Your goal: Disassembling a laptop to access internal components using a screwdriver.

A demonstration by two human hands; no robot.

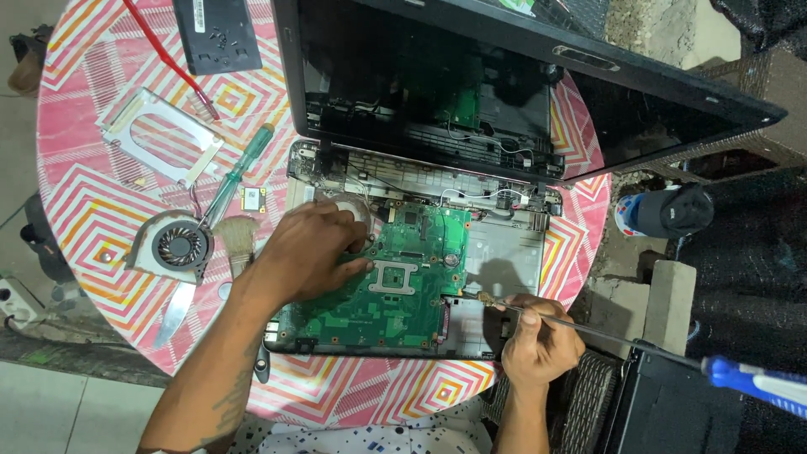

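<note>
Near the desk's front edge, the left hand (307, 252) presses flat, fingers unclenched, on the green circuit board (403, 277) (thin, stiff, fragile, best lifted by its edges) in the opened laptop base (504, 252), while the right hand (538, 340) grips a blue-handled screwdriver (639, 345).

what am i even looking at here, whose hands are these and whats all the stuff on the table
This is one picture from a camera worn on a person's head, looking down at their own two bare hands.

They work on an opened laptop lying on a round table with a pink and orange patterned cloth. Its green circuit board is exposed.

The left hand rests on the board. The right hand holds a long screwdriver with a blue handle by its shaft, tip by the board's edge.

To the left lie a cooling fan, a green-handled screwdriver, a small brush, a metal bracket and a black panel.
</note>
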